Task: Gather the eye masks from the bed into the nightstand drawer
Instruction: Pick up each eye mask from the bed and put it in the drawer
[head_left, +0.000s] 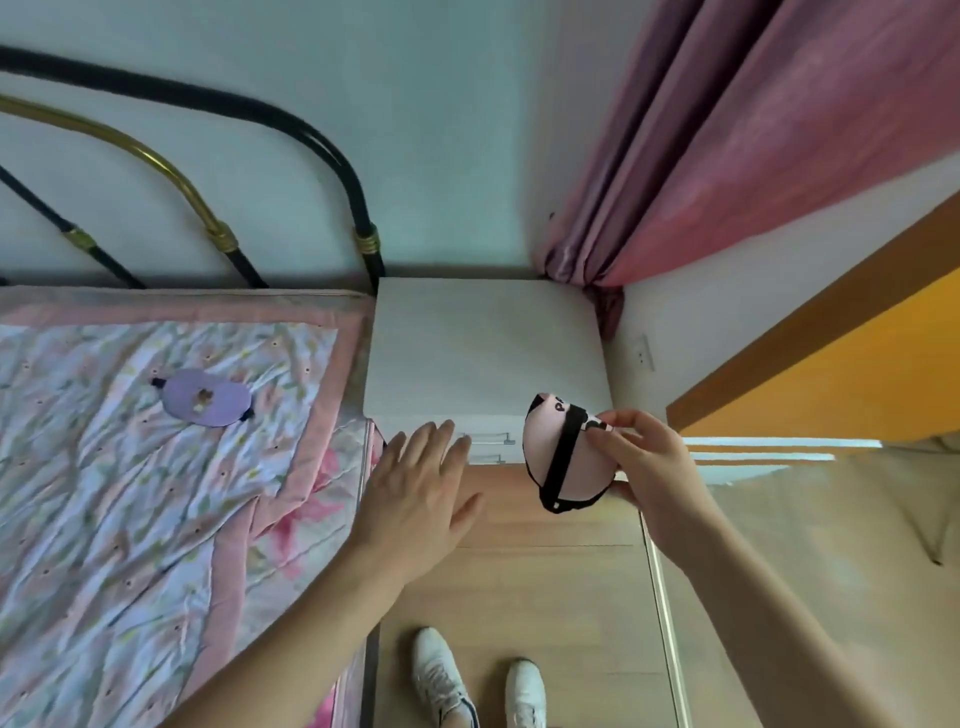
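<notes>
Eye masks sit in two places: a pink eye mask (558, 457) with a black strap is pinched in the right hand (649, 467), fingers clamped on its edge, just in front of the white nightstand (483, 343), while a purple eye mask (205, 397) lies on the floral bedspread (104, 493). The left hand (415, 493) hovers, fingers apart, near the nightstand drawer handle (491, 439).
</notes>
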